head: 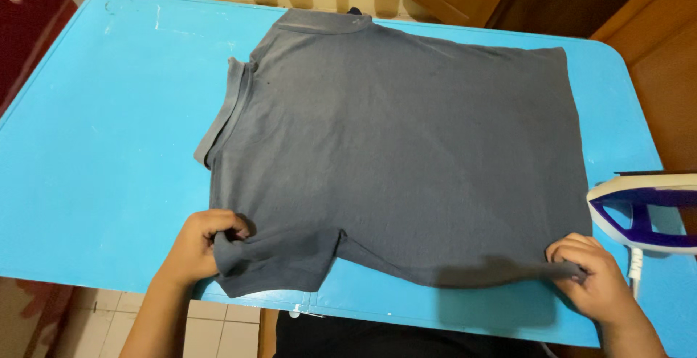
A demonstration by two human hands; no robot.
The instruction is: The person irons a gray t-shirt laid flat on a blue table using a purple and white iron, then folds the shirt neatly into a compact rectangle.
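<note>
A grey shirt (pixel 392 147) lies flat on the blue table (pixel 102 147). The left hand (pixel 200 245) pinches its near sleeve, the right hand (pixel 592 274) grips the hem corner, just beside an iron (pixel 642 213).

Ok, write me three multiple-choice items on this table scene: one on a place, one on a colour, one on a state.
1. Where does the iron stand?
A. at the table's right edge
B. on the shirt
C. by the left hand

2. What colour is the table?
A. red
B. bright blue
C. white

3. How does the shirt lie?
A. rolled into a ball
B. hanging off a hook
C. spread flat, both hands pinching its near edge

Answers:
1 A: it sits beside the right hand, off the cloth.
2 B: bare blue shows all round the shirt.
3 C: the left hand grips the sleeve, the right the hem corner.
</note>
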